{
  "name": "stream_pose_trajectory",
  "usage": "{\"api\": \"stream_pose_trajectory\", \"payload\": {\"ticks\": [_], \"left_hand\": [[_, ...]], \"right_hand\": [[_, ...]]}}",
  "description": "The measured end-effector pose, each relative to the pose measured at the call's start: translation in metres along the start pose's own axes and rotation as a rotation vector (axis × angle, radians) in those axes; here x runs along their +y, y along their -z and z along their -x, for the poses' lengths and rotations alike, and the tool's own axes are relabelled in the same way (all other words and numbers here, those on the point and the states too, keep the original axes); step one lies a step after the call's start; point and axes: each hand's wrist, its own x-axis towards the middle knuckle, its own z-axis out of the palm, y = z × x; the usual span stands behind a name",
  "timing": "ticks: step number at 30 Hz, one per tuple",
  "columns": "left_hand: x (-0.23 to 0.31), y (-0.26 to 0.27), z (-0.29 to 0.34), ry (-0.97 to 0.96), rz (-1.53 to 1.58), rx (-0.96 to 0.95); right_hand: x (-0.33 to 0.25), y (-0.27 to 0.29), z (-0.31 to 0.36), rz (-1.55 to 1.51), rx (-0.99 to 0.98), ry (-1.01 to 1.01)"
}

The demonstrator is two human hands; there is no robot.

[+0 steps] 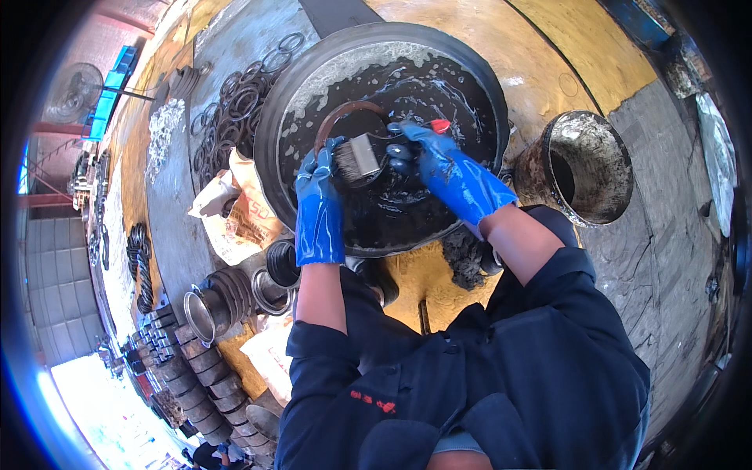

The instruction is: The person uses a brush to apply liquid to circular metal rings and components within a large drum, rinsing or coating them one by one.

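Note:
A wide dark round basin (267, 133) holds black liquid with pale foam along its far side. Over it, my gloved left hand (319, 176) grips a brownish ring (354, 106) by its near left edge. A flat brush (365, 157) with grey bristles and a metal ferrule is held in my gloved right hand (419, 153); its red handle end shows above the glove. The bristles point left, close to the left fingers and the ring's near side. Both blue gloves look wet.
Several dark rings (235, 102) lie in a heap left of the basin, beside a torn paper bag (239, 211). A stained metal drum (587, 168) stands to the right. Metal cylinders (207, 309) and stacked round parts (200, 376) are at the lower left.

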Motion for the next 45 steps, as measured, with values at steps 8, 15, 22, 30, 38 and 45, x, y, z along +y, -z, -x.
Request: {"api": "stream_pose_trajectory", "payload": {"ticks": [8,15,22,30,38,45], "left_hand": [[0.005,-0.005,0.004,-0.028,0.025,-0.055],[0.009,-0.012,0.011,-0.015,-0.118,-0.098],[-0.003,-0.002,0.004,-0.008,0.081,-0.012],[0.017,-0.014,0.008,0.044,-0.145,-0.04],[0.021,-0.008,0.01,0.063,-0.05,0.05],[0.054,-0.04,0.015,0.012,0.144,0.019]], "right_hand": [[0.025,0.005,-0.011,0.238,0.047,-0.08],[0.02,0.011,-0.019,1.391,0.103,0.815],[-0.01,-0.013,0.006,1.745,-0.301,1.521],[0.009,0.014,-0.02,1.441,-0.033,1.122],[0.027,0.016,-0.025,0.814,-0.081,0.302],[0.003,0.011,0.015,0.309,-0.282,0.164]]}}
